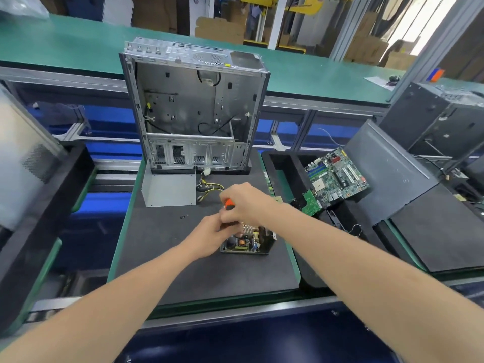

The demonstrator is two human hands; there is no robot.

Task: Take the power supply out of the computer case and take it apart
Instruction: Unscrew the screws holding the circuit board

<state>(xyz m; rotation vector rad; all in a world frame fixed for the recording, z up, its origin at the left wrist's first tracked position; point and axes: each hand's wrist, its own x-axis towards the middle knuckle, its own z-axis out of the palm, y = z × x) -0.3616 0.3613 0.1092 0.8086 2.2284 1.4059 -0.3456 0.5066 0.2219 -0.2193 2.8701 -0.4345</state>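
Undoing the board's fixings is the step in hand, judging by the layout: the power supply point(251, 243) is already out of the computer case point(193, 108) and sits open on the dark mat of the desk point(209, 273), near the front and well apart from the case, with its circuit board exposed in the shallow metal tray. Its grey cover point(170, 189) lies just in front of the case, with a cable bundle point(209, 186) beside it. The right hand point(248, 203) is wrapped firmly round the orange handle of a screwdriver point(229, 203), which points down at the far-left corner of the tray. The left hand point(207, 238) is bunched just beneath it; whether its fingers pinch the shank or the tray's rim cannot be told, as the hands hide the tip. To do this well, hold the driver upright over the screw, press down before turning so the tip does not slip onto the components, and brace the tray so it cannot spin on the mat. Put each freed screw with the two small ones point(184, 216) lying loose further left.
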